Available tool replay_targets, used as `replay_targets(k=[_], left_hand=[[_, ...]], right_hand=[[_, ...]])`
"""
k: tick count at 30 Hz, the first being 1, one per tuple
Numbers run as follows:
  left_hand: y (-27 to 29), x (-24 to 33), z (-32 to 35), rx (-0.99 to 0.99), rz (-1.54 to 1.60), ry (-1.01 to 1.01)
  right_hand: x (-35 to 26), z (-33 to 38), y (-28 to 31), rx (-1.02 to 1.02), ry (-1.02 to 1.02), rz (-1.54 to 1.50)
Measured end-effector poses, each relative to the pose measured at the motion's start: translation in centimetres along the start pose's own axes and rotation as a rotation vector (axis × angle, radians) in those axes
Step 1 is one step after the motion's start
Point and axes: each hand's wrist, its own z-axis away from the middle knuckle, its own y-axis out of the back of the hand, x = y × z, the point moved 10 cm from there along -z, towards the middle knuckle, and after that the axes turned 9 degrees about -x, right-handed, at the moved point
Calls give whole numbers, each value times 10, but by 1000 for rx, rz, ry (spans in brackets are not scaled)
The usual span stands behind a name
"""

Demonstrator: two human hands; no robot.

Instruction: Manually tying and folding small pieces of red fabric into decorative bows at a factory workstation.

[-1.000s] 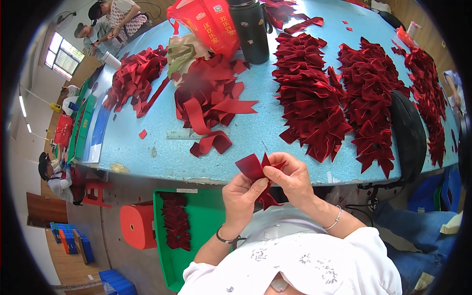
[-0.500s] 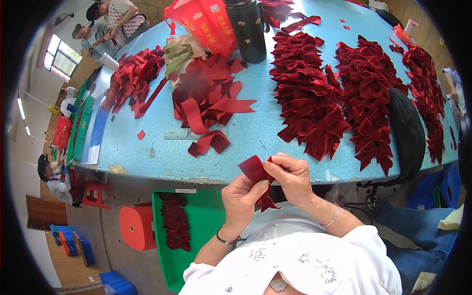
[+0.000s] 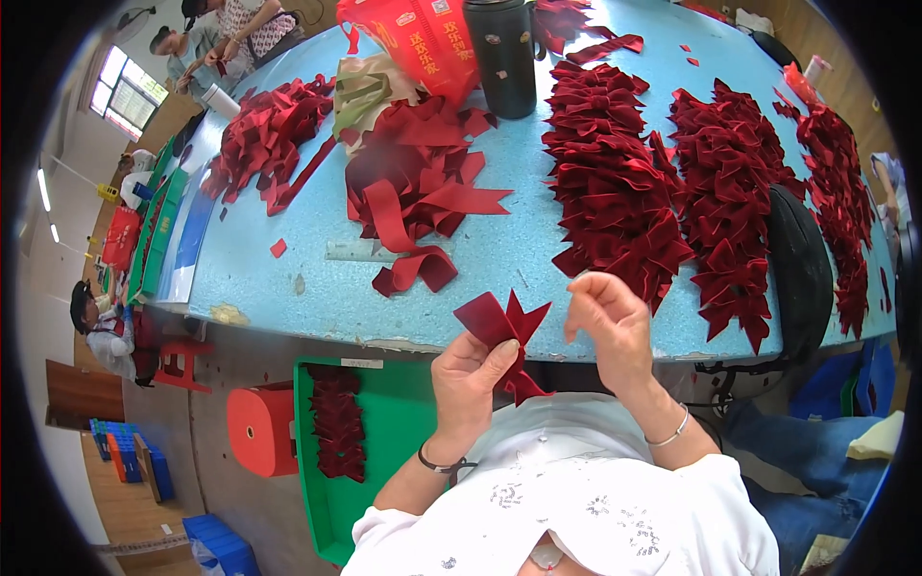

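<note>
Now left hand (image 3: 468,382) pinches dark red velvet ribbon bow (image 3: 504,331) at middle, notched tails splayed, held just off blue worktop (image 3: 288,278) edge; right hand (image 3: 607,322) beside it, fingers loosely curled, empty.

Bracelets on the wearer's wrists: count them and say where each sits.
2. A dark bracelet circles the left wrist, below the left hand holding the red ribbon bow. A thin silver bracelet circles the right wrist, below the right hand.

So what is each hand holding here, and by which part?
Left hand pinches a dark red ribbon bow at its middle; right hand holds nothing.
</note>
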Motion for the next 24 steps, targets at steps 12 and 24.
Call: replay_targets(k=[12, 24], left_hand=[[-10, 15, 5, -24, -120, -71], [11, 5, -7, 0, -96, 1]], right_hand=[[40, 12, -45, -159, -245, -221], [38, 6, -34, -145, -199, 99]])
